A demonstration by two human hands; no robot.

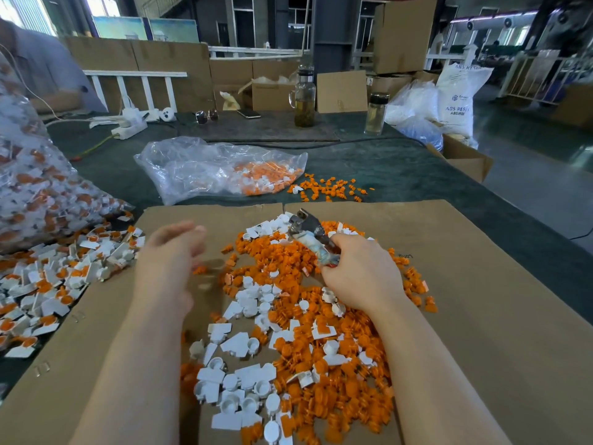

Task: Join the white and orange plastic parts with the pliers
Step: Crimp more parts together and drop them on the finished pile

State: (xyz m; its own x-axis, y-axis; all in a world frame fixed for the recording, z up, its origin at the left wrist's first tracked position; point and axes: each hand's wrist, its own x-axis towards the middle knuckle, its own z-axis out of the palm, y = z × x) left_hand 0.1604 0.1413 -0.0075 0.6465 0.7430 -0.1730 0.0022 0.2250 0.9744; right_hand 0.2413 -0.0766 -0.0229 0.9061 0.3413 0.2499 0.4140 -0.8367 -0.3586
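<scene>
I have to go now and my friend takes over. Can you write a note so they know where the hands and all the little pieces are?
Right hand: holds the pliers over the middle pile, jaws pointing away from you.
Left hand: open and empty, hovering over the cardboard.
Loose white parts and orange parts lie mixed on the cardboard in front of you.
Joined pieces are heaped at the left, beside a full bag.
More parts sit in the open bag further back.
Done: a good heap. Left: most of the middle pile; no part is in the pliers as far as I can see.

Left hand loose, blurred; right hand gripping pliers.
</scene>
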